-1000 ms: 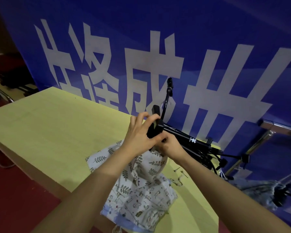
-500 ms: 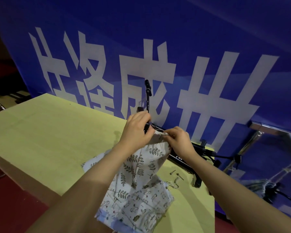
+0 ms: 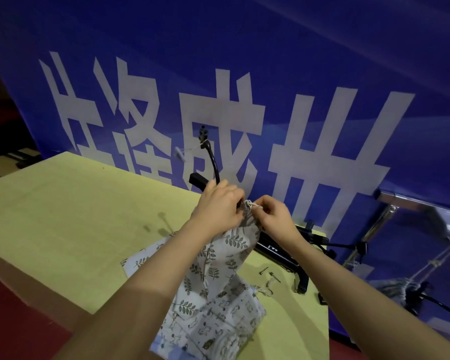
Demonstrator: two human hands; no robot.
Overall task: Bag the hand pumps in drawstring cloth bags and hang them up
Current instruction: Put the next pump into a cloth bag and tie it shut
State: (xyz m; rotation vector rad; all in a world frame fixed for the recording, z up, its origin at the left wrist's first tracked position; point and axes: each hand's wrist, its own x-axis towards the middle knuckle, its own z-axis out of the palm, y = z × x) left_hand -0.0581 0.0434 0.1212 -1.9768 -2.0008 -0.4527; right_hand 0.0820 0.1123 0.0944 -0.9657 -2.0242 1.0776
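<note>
A leaf-print drawstring cloth bag (image 3: 218, 258) stands upright over a black hand pump; the pump's handle (image 3: 198, 180) and curved hose (image 3: 211, 157) stick out above the bag's mouth. My left hand (image 3: 218, 206) grips the gathered neck of the bag around the pump. My right hand (image 3: 273, 216) pinches the white drawstring (image 3: 250, 204) at the neck. More printed cloth bags (image 3: 213, 328) lie flat beneath. A second black pump (image 3: 278, 252) lies on the table behind my right wrist.
The yellow-green table (image 3: 63, 216) ends close on the right. Small needle adapters (image 3: 269, 273) lie by the second pump. A blue banner with white characters (image 3: 244, 113) rises behind. A bagged pump (image 3: 400, 291) hangs from a metal rack at right.
The bag has been pulled higher up the pump and its mouth gathered tight. My right hand has moved from the bag's rim to the drawstring. The pump's hose now curves up to the left.
</note>
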